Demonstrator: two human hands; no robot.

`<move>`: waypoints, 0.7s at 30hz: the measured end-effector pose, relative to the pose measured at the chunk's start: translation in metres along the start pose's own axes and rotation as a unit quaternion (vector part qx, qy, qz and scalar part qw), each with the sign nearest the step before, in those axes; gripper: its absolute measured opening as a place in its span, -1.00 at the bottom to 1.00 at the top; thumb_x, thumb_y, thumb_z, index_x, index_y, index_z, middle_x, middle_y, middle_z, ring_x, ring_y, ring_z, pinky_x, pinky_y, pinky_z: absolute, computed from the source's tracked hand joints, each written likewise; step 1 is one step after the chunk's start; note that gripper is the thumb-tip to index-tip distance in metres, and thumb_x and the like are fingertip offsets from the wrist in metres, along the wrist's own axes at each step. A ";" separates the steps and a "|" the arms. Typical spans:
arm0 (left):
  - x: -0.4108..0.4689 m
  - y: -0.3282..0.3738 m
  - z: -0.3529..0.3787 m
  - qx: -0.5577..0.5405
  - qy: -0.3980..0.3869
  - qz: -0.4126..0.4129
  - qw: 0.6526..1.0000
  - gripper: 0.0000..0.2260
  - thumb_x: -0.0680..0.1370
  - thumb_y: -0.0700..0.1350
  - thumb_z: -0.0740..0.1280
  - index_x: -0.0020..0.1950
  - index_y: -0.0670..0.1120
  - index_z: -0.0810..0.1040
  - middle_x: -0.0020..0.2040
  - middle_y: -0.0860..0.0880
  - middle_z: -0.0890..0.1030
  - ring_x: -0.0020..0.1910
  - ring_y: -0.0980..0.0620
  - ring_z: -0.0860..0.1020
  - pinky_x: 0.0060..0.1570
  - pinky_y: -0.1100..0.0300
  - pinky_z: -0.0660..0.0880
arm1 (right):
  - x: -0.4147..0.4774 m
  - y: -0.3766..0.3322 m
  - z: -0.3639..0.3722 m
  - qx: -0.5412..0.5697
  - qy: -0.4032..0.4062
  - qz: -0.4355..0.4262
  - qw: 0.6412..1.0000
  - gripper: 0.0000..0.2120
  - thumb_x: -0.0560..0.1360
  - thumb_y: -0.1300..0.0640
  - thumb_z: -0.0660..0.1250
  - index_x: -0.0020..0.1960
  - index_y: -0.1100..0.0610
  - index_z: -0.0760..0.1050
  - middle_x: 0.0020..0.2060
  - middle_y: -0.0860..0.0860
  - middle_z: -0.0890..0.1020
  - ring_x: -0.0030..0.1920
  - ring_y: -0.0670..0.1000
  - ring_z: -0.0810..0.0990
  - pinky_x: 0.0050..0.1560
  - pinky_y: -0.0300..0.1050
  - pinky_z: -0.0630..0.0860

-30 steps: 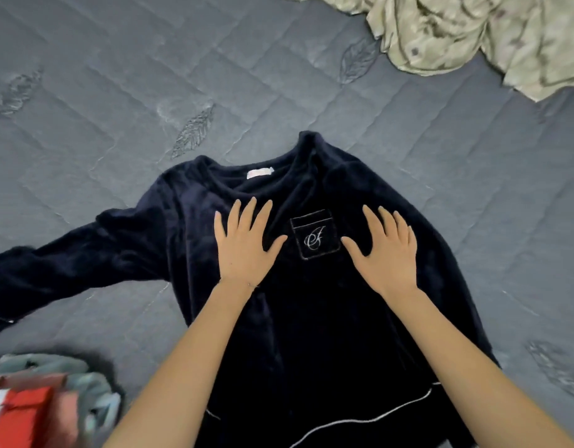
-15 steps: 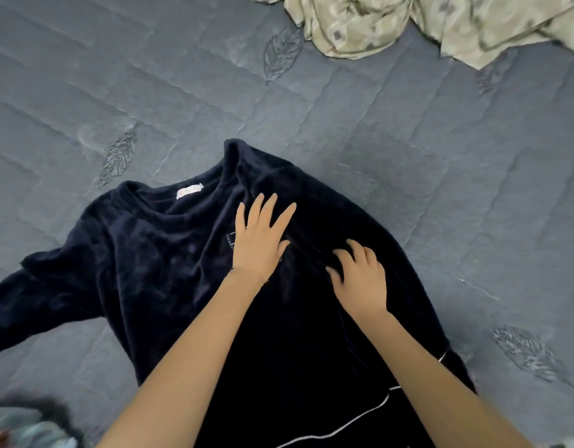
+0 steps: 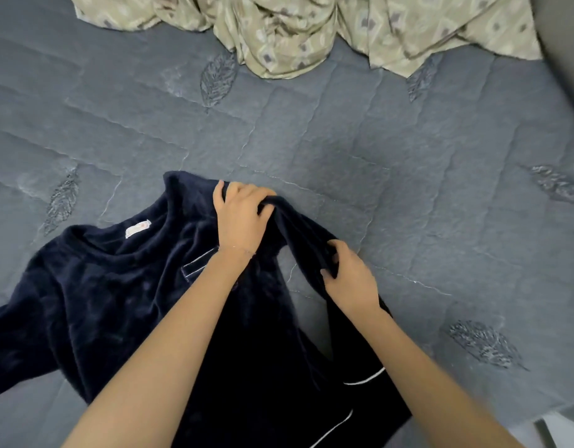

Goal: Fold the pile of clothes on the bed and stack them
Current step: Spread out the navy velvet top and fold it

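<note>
A dark navy velvet top (image 3: 117, 295) with white piping and a small neck label lies front-up on the grey quilted bed (image 3: 376, 156). Its left sleeve stretches out to the left edge of the view. My left hand (image 3: 240, 218) grips the right shoulder of the top, fingers curled round the fabric. My right hand (image 3: 350, 279) grips the right sleeve edge a little lower. The cloth between my hands is lifted off the bed and pulled inward. My forearms hide part of the chest pocket.
A crumpled beige patterned cloth (image 3: 311, 27) lies along the far side of the bed. The bed's near right corner (image 3: 563, 412) shows at the lower right, with a pale floor strip beyond it.
Both hands went from lying flat on the chest of the top to gripping its right shoulder and sleeve, lifting that side. The view swung right, and the folded pile at lower left left the frame.
</note>
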State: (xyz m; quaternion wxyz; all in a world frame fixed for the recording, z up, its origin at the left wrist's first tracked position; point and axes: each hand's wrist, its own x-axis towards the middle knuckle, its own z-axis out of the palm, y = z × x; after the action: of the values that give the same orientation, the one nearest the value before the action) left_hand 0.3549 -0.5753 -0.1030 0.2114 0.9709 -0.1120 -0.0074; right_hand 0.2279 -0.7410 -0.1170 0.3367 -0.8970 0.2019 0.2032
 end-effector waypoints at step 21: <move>0.013 -0.005 0.019 0.039 -0.151 -0.041 0.987 -0.72 0.62 0.06 0.19 0.22 -0.05 0.51 -0.13 -0.07 0.63 -0.11 -0.12 0.58 -0.16 0.04 0.44 | 0.011 0.046 -0.061 0.231 -0.083 0.101 0.964 -0.44 0.51 -0.24 0.25 -0.27 0.27 0.35 -0.34 -0.01 0.36 -0.31 -0.06 0.35 -0.24 -0.12 0.29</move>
State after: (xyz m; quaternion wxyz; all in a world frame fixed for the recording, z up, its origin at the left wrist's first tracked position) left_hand 0.3674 -0.5813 -0.1220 0.1534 0.9700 -0.1028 -0.1580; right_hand 0.2282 -0.8166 -0.1042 0.5285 -0.7495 0.3042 0.2578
